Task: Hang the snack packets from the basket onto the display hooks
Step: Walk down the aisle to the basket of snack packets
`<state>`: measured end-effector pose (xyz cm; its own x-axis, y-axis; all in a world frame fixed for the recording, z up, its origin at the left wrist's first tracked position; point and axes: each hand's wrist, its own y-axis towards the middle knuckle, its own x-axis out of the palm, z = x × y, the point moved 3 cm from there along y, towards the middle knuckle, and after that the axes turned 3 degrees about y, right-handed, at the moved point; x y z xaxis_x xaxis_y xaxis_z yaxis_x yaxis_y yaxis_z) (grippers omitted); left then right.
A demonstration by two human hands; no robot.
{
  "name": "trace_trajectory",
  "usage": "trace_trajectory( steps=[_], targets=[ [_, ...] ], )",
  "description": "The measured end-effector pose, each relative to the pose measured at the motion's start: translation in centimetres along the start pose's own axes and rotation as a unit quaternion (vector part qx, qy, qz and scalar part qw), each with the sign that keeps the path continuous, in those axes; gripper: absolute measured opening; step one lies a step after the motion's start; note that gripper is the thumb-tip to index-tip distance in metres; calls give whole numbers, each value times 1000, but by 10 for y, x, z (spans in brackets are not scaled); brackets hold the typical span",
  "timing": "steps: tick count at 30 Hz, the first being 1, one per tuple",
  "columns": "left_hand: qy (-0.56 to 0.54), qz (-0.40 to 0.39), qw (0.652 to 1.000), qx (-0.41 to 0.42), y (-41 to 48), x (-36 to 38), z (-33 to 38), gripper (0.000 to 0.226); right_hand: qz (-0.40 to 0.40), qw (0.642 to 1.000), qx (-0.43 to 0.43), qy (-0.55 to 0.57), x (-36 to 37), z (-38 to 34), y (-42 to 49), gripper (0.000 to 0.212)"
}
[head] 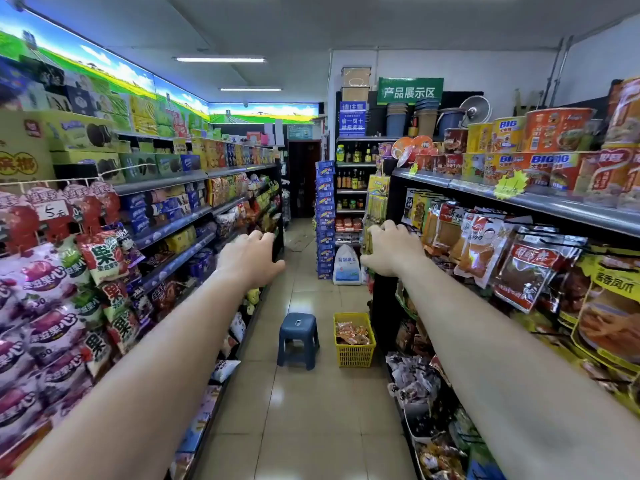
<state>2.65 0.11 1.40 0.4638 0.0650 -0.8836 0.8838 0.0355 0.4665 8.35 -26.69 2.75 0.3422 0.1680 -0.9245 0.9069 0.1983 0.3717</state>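
The left shelf [166, 183] has purple and red sweet bags [52, 282] hanging in rows along its front edge. A white price tag [52, 210] sits among them.

Your left hand [251, 261] is stretched out over the aisle, just beside that shelf's front edge. Its grip is apart: the fingers bend loosely and hold nothing.

Down on the floor [304, 427], in the middle of the aisle, stands a small blue stool [298, 336]. Just to its right, near but not touching, sits the yellow basket [354, 355], close against the foot of the right shelf [519, 199]. The snack packets [351, 332] lie inside it, orange and red (you can see them through the open top).

Your right hand [391, 249] is stretched out to the far end corner of the right shelf. Its grip is clamped on yellow-green packets [367, 242] that hang in a strip at that corner, and the fingers curl around them.

Beside your right arm, brown and red packets [485, 251] hang under the shelf's top board. Big noodle tubs [554, 129] stand on top of that board, along its front edge.
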Motion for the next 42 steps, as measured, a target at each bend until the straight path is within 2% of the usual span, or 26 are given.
trace_trajectory(
  steps=[6,9,13,20,27,42],
  targets=[
    [10,-66,998,-15,1,62,1,63,-46,999,-9,-14,63,10,11,63],
    [18,-77,997,-22,18,86,-9,68,-61,998,-6,-20,88,11,30,59],
    [19,-89,996,-15,54,126,-28,65,-77,997,-4,-23,127,1,70,63],
    [6,-108,994,-4,136,194,-92,63,-102,994,12,-30,189,-42,165,70],
    [3,-144,990,0,214,259,-141,64,-119,992,16,-32,247,-70,247,64],
    [-2,-196,981,13,461,425,-140,60,-155,987,27,-13,393,-10,504,68]
  ],
)
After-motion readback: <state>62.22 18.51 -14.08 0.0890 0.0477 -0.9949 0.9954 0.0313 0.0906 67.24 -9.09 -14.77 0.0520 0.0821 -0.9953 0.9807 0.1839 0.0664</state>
